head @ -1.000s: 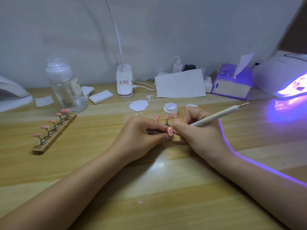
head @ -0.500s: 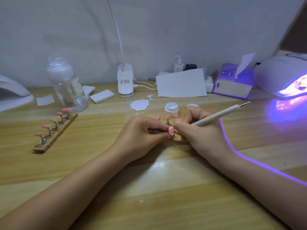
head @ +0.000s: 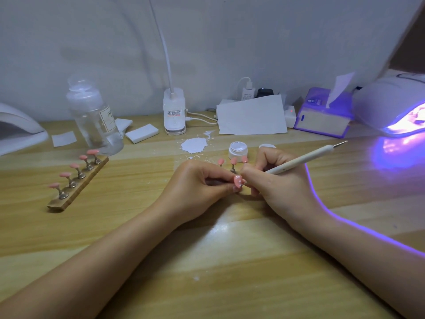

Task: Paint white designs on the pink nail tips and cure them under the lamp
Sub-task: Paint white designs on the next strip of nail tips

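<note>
- Left hand: fingers curled, pinching one pink nail tip at mid-table, face tilted up toward the camera; white dots already show on it; judged sound practice to keep wrist and fingers braced on the table so the tip does not rock under the tool.
- Right hand: fingers wrapped around the dotting pen, held like a pencil, its working end at the held tip; the two hands touch, which steadies the stroke; judged best to use light touches, reloading white sparingly from the jar just behind; smearing wet dots with a fingertip is the main risk.
- Remaining tips: five on the wooden strip at left, three more on stands directly behind the hands; these appear plain pink.
- Lamp: at far right, lit violet, well apart from the hands; curing judged not yet due for this tip.
- Hidden or unclear: the pen's working point is covered by the fingers; contact with the tip cannot be confirmed; the stand under the held tip, if any, is concealed; the lamp is cut off by the frame edge; dot pattern too small to read.
</note>
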A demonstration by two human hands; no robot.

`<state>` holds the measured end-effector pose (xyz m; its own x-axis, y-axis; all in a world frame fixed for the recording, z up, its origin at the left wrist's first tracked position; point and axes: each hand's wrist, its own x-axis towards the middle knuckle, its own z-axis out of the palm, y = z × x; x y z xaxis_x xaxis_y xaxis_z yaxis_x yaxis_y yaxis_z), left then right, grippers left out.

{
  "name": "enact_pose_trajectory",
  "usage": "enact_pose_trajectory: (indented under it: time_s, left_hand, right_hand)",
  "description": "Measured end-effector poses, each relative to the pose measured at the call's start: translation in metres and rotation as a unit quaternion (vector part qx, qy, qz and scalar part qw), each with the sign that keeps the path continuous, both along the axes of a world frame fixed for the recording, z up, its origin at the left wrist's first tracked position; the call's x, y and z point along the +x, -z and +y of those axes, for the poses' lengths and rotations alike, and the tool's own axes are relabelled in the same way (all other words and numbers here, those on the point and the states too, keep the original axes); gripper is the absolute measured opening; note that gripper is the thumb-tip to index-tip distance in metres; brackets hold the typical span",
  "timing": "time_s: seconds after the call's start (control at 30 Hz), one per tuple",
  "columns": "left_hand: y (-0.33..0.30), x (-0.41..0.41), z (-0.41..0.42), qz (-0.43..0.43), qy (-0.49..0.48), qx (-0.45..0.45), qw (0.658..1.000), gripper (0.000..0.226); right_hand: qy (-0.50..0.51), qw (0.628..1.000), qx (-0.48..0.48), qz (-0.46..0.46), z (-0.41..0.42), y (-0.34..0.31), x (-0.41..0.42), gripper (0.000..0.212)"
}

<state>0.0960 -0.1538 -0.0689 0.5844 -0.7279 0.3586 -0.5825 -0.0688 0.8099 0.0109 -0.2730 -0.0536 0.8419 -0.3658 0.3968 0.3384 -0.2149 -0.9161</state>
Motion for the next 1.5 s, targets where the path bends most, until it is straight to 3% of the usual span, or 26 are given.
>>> enact_pose_trajectory:
  time_s: [1.0, 1.5]
  left_hand:
    - [-0.0048, -0.0048, 0.0012, 0.009, -0.010, 0.005, 1.000, 0.027]
    - [0.0011, 0.0002, -0.0005, 0.006, 0.000, 0.005, 1.000, 0.016]
  right_hand:
    - [0.006, 1.000, 0.003, 0.003, -0.0002, 0.0013, 0.0007, 0.042]
    - [0.051, 0.999, 0.012, -0.008, -0.0031, 0.0056, 0.0037, 0.042]
